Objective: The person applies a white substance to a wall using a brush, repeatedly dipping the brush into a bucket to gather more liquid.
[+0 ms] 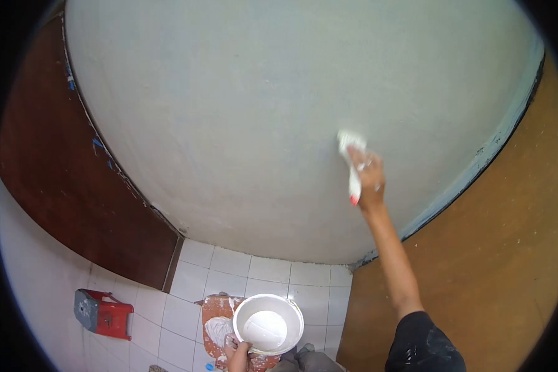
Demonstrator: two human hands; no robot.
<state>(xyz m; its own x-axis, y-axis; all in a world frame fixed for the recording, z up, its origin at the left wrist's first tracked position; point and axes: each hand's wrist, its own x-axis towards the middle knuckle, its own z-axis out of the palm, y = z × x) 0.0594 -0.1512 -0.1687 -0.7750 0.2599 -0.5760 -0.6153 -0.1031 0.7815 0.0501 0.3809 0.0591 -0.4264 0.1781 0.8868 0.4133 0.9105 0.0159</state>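
Note:
My right hand (370,177) is closed round the handle of a white brush (352,152) with a red handle tip, its bristles against the grey-white wall (229,124). White smears mark the fingers. Low in the view, my left hand (237,354) grips the left rim of a white bucket (295,316), which holds some white paint. The bucket is over a paint-stained orange-brown stool (214,305), where a pale lump of cloth or paste (217,330) lies left of the bucket.
A red stool with a grey top (113,315) lies on the white tiled floor (183,316) at the lower left. A dark brown panel (62,155) borders the wall on the left, an orange-brown panel (477,248) on the right.

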